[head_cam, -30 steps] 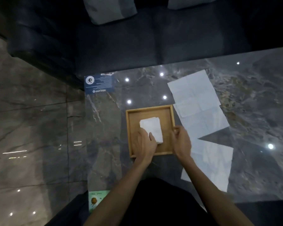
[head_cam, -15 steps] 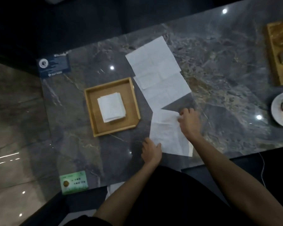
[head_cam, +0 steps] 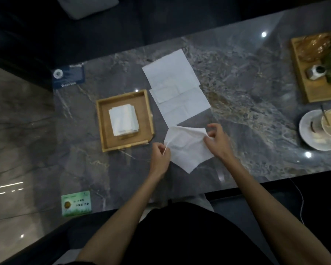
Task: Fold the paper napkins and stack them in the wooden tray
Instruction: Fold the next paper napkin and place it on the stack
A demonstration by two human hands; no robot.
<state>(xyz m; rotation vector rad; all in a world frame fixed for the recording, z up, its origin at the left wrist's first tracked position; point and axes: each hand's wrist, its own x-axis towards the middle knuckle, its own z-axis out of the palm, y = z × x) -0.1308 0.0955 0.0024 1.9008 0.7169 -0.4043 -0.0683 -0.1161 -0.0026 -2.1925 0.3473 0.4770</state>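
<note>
glossy veined marble table [head_cam: 246, 104], matt wooden tray [head_cam: 101, 131], thin creased paper napkins [head_cam: 187, 150].

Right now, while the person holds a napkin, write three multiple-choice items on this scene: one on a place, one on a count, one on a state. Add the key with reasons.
1. Where is the stack of folded napkins?
A. in the wooden tray
B. on a shelf
C. in a drawer

2. How many unfolded napkins lie flat and untouched on the marble table?
A. one
B. two
C. four

3. What is the state of the nearest napkin?
A. lying flat, untouched
B. already folded small
C. pinched by both hands, partly lifted

Key: 1 A, the stack sits inside the tray's rim. 2 B, two overlapping sheets lie beyond the hands. 3 C, the left hand and the right hand each pinch an edge with their fingers.
</note>
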